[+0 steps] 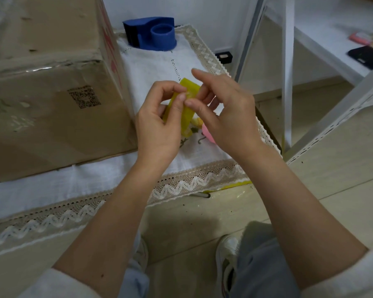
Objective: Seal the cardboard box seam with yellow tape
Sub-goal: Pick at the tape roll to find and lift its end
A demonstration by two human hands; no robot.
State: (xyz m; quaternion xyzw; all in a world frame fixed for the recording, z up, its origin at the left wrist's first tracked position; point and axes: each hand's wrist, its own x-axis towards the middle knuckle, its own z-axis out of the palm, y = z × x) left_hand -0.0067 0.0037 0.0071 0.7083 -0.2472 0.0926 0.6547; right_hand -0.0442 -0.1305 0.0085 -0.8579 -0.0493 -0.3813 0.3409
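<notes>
left hand [159,121] gripping yellow tape [186,104], right hand [224,112] pinching it

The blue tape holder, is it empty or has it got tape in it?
Empty. The blue holder sits on the cloth with its round hub bare, no roll around it. The yellow tape is in both hands instead.

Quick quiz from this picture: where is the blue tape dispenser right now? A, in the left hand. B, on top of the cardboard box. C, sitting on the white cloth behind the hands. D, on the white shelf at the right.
C: the blue tape dispenser sits on the white cloth, beyond both hands, which hold the yellow tape.
</notes>
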